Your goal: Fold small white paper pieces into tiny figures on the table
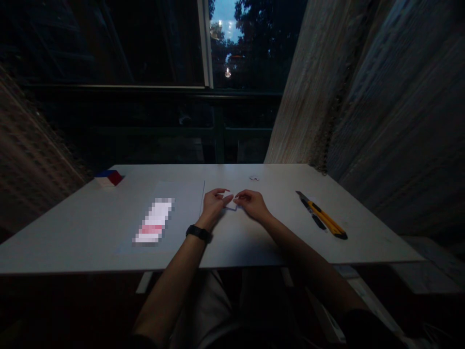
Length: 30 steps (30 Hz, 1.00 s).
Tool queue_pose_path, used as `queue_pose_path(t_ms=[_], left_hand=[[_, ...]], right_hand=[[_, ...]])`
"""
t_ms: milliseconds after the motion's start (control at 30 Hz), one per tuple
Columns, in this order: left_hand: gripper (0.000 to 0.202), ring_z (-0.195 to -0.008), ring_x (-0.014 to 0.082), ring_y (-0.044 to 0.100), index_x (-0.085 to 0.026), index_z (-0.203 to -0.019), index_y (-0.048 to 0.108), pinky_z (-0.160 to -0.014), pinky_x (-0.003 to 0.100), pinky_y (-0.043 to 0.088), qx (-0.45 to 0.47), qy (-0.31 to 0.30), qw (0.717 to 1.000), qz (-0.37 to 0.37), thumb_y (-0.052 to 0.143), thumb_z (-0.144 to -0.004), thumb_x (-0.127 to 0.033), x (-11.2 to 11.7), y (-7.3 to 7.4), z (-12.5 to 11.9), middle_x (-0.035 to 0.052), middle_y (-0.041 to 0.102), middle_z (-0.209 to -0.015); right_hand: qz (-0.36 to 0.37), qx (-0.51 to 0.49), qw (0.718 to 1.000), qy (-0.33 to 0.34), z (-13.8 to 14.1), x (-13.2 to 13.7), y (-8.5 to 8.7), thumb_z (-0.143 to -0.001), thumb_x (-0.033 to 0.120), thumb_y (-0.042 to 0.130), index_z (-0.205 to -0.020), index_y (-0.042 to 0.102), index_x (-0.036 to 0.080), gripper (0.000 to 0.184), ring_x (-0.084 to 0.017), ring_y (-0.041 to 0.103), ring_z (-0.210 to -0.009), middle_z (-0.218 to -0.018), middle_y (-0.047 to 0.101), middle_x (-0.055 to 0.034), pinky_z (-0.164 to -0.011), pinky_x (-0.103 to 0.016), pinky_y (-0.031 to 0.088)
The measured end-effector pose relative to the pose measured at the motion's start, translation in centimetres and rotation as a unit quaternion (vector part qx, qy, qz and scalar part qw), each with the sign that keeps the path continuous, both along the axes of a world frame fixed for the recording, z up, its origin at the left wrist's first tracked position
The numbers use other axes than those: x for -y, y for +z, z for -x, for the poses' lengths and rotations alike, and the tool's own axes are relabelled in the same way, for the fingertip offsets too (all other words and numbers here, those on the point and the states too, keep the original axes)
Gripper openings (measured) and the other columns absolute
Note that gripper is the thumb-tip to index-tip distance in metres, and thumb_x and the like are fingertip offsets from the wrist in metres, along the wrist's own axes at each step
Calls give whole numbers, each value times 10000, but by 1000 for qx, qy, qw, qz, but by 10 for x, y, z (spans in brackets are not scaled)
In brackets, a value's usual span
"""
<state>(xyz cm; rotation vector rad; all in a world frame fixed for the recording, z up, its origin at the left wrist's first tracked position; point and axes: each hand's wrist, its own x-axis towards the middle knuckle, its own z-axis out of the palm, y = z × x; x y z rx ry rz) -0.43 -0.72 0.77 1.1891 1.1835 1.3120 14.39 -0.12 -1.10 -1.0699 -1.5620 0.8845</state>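
Over the middle of the white table, my left hand (213,203) and my right hand (255,204) meet around a small white piece of paper (231,206). The left thumb and fingers pinch its left side. On the right side, my right thumb and forefinger close on its edge. The fingers cover part of the paper, and its exact shape is hard to make out in the dim light. A dark band (198,232) circles my left wrist. Beyond my right hand lies a small thin-outlined piece (254,178) that I cannot identify.
A yellow and black utility knife (327,220) lies at right beside a slim black pen-like tool (315,217). At left, a bright pixelated rectangle (154,220) rests on a white sheet (187,198). A blue, red and white block (109,178) sits far left on the table (90,223).
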Motion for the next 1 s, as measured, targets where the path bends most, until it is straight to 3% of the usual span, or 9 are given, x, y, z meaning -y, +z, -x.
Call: queue_pose_path(t_ms=[300, 667, 867, 1000], left_hand=[[378, -599, 134, 601, -105, -855, 584, -544, 271, 522, 62, -53, 995, 57, 760, -567, -274, 4, 4, -3, 42, 629, -672], [493, -588, 127, 619, -116, -946, 578, -580, 278, 541, 83, -96, 990, 63, 784, -498, -104, 3, -2, 1, 38, 643, -722], [439, -615, 136, 627, -117, -925, 575, -559, 251, 542, 100, -88, 987, 89, 753, -527, -62, 3, 1, 1, 48, 644, -751], [512, -621, 140, 627, -130, -994, 531, -549, 250, 547, 115, -62, 986, 108, 735, -536, -29, 3, 4, 2, 45, 637, -777]], right_hand=[[10, -12, 999, -29, -4, -7, -5, -637, 360, 633, -698, 631, 169, 200, -145, 575, -549, -576, 616, -14, -556, -267, 456], [44, -33, 998, -9, -4, -6, -3, -654, 451, 616, -716, 601, 156, 302, -111, 522, -454, -520, 575, -1, -418, -225, 413], [73, -73, 995, 13, -2, -3, 2, -614, 452, 660, -721, 604, 157, 319, -114, 539, -471, -545, 591, -7, -405, -216, 408], [84, -61, 995, 2, -4, -3, 3, -605, 425, 666, -719, 615, 150, 302, -121, 544, -490, -567, 610, -19, -435, -231, 418]])
